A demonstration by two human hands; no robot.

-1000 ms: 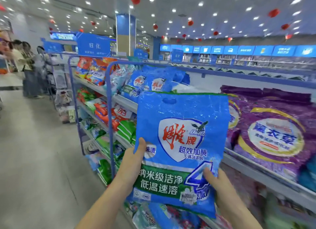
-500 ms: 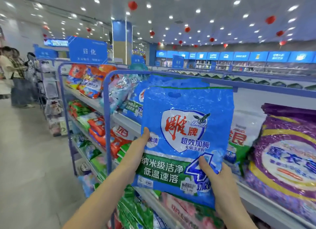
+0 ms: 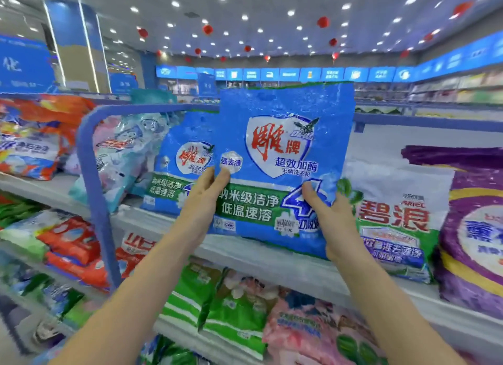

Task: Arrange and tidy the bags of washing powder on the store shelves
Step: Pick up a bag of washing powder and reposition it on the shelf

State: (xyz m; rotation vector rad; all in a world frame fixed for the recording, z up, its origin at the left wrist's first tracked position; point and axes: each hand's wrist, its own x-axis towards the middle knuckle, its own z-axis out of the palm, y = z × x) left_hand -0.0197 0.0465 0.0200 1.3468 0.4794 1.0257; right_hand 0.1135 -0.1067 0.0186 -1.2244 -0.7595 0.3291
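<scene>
I hold a blue bag of washing powder [image 3: 283, 157] upright, just above the top shelf [image 3: 245, 251]. My left hand [image 3: 201, 201] grips its left edge, thumb on the front. Gripping the lower right corner is my right hand [image 3: 330, 214]. Behind it on the left stands a matching blue bag [image 3: 179, 163]. To its right stands a white and green bag [image 3: 394, 214], partly hidden by the held bag.
A purple bag [image 3: 473, 228] fills the far right of the top shelf. A pale blue-pink bag [image 3: 119, 157] and orange bags [image 3: 35, 138] lie to the left, past a blue rack frame [image 3: 92, 195]. Green, pink and red bags fill the lower shelves.
The view has turned right and closer to the shelf. The held bag has moved up and in toward the gap between the matching blue bag and the white and green bag.
</scene>
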